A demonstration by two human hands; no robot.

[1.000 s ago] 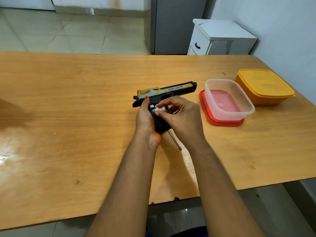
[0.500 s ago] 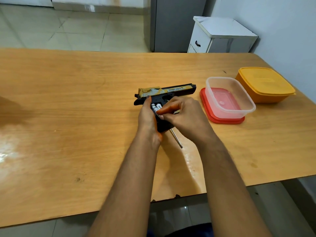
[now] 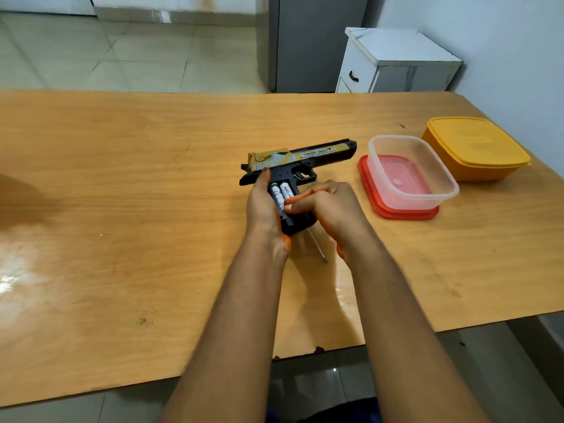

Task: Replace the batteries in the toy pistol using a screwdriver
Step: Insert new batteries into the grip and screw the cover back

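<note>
Head view: the toy pistol point(image 3: 293, 166) lies on its side on the wooden table point(image 3: 122, 193), muzzle toward the clear plastic tub point(image 3: 412, 174) just beside it. Its handle compartment is open, and two white batteries point(image 3: 282, 192) sit side by side inside; no cover is visible. The left hand point(image 3: 264, 209) wraps its fingers around the rear of the handle, steadying the pistol. The right hand point(image 3: 323, 206) has its thumb and forefinger closed together on the lower end of the batteries; whether it is seating them or drawing them out cannot be told. A thin metal screwdriver point(image 3: 317, 245) shaft pokes out from under the pistol, toward the person. As a judgement, unscrewing is done; the swap itself, closing and screwing remain.

The pistol is matte black plastic with a worn gold-printed slide. The tub is translucent, resting on a red lid point(image 3: 396, 209); beyond it stands an opaque orange lidded box point(image 3: 476, 148). The table shows glossy, grained veneer.
</note>
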